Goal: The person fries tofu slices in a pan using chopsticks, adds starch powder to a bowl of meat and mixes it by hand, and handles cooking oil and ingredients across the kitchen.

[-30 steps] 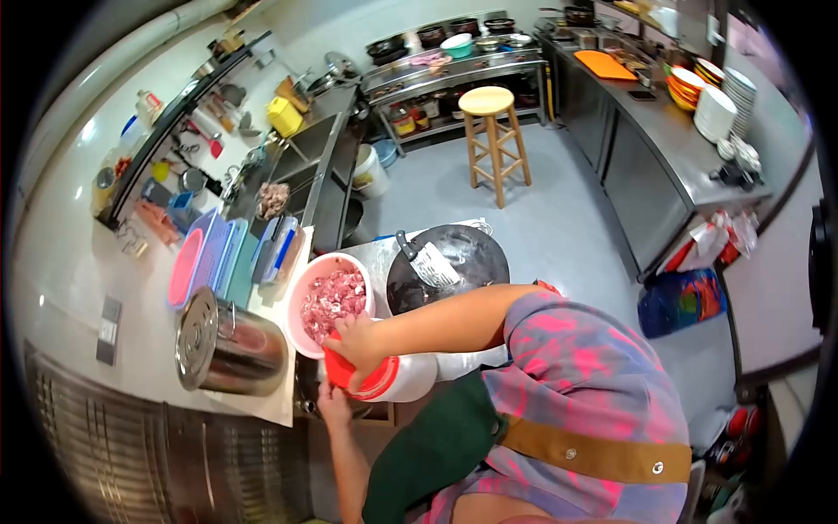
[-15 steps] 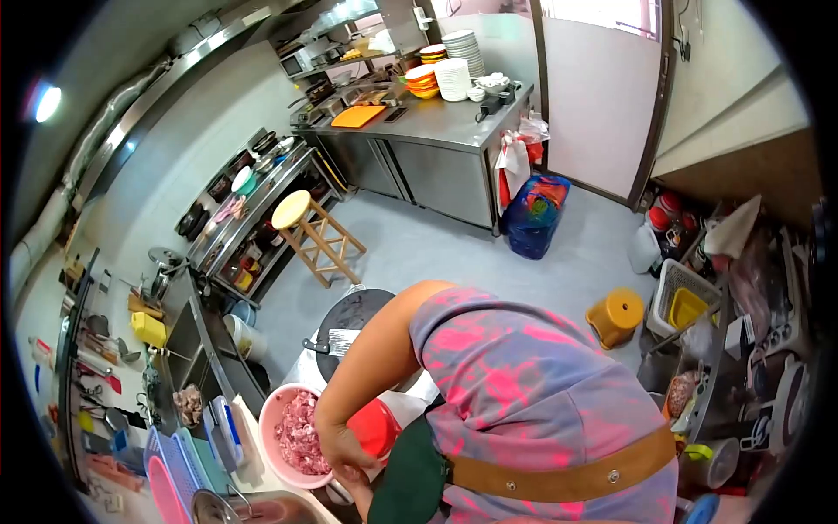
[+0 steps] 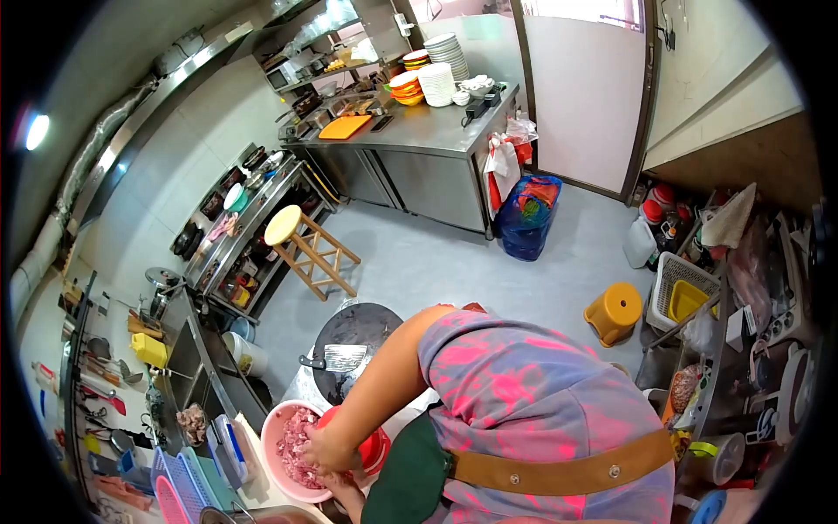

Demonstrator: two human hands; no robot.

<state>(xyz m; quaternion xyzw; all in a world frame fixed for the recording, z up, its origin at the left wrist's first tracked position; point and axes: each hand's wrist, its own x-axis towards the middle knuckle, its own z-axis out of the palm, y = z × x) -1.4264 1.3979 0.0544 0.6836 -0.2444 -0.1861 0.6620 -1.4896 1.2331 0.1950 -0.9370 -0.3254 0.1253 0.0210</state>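
A pink bowl of raw cut meat stands at the lower left. My right hand reaches down into it, with the fingers stretched over the meat. My left hand is low at the near side of the bowl, its fingertips by the meat; its grip is hard to make out. A red bowl sits beside the pink one, partly covered by my right forearm. Beyond it a cleaver lies on a round dark chopping board.
A metal sink and blue plastic baskets are on the left. A wooden stool and a yellow plastic stool stand on the floor. The steel counter at the back carries stacked plates. Crowded shelves line the right.
My right hand has moved from beside the pink bowl onto the meat. My left hand has shifted slightly, and the whole cleaver now shows as my arm has moved off it.
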